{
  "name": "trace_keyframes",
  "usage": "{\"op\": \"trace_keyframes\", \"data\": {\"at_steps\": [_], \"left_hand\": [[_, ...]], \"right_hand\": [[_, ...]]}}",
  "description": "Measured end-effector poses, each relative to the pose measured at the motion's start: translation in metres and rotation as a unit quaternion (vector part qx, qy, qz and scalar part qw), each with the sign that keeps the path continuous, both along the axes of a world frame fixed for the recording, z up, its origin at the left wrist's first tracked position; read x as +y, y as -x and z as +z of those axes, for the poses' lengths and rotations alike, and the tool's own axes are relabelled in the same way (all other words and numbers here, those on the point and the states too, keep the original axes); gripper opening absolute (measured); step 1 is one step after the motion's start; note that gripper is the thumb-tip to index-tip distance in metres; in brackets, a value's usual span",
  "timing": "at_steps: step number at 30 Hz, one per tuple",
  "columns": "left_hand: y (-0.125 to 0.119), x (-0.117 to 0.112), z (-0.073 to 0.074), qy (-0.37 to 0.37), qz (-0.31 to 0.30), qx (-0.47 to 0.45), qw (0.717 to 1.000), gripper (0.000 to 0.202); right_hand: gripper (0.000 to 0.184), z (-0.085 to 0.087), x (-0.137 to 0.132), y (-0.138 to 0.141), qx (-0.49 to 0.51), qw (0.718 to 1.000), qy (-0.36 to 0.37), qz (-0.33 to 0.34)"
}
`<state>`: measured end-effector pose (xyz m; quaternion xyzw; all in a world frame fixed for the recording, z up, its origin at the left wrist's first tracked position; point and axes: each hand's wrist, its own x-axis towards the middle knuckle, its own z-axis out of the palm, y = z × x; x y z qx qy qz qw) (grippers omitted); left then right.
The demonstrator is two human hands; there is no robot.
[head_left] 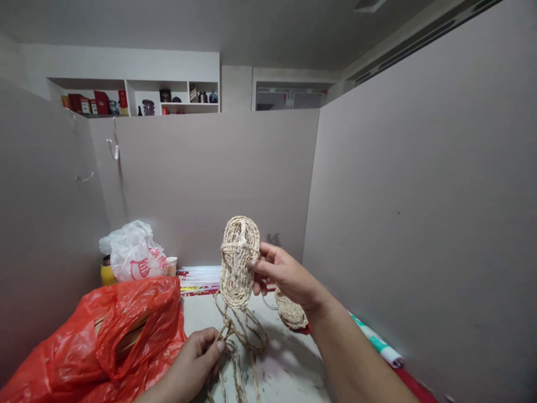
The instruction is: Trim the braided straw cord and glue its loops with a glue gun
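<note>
My right hand [285, 277] holds a small woven straw sandal [238, 260] upright above the table, fingers closed on its right edge. Loose straw cords [245, 336] hang from the sandal's lower end down to the table. My left hand [197, 358] pinches these cords near the table surface, fingers closed on them. A second woven straw piece [291, 313] lies on the table just below my right wrist, partly hidden by it.
A red plastic bag [104, 341] fills the left of the table [289, 369]. Behind it sit a white plastic bag [134, 254], a yellow jar [107, 272] and flat printed packs [199, 280]. Grey partition walls [419, 224] enclose the table on three sides.
</note>
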<state>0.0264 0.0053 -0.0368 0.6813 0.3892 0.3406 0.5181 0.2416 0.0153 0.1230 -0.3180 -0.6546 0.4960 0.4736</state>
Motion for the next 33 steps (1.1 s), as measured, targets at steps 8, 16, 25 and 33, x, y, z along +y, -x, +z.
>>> {"op": "trace_keyframes", "data": {"at_steps": [8, 16, 25, 33], "left_hand": [[0.0004, -0.0004, 0.0013, -0.005, -0.004, 0.0, 1.0, 0.04], [0.0003, 0.001, 0.0001, -0.003, -0.002, 0.002, 1.0, 0.041], [0.0016, -0.0015, 0.003, -0.012, 0.001, 0.016, 1.0, 0.041], [0.0019, -0.001, 0.0038, -0.014, -0.004, 0.018, 1.0, 0.04]], "right_hand": [[0.03, 0.0, 0.0002, -0.0014, 0.0, 1.0, 0.001, 0.003], [0.029, -0.0024, 0.0025, -0.0032, -0.007, 1.0, -0.011, 0.013], [0.027, -0.0027, 0.0037, -0.0045, -0.022, 0.999, -0.023, 0.021], [0.03, -0.003, 0.0053, -0.0045, -0.046, 0.999, -0.011, -0.004]]}}
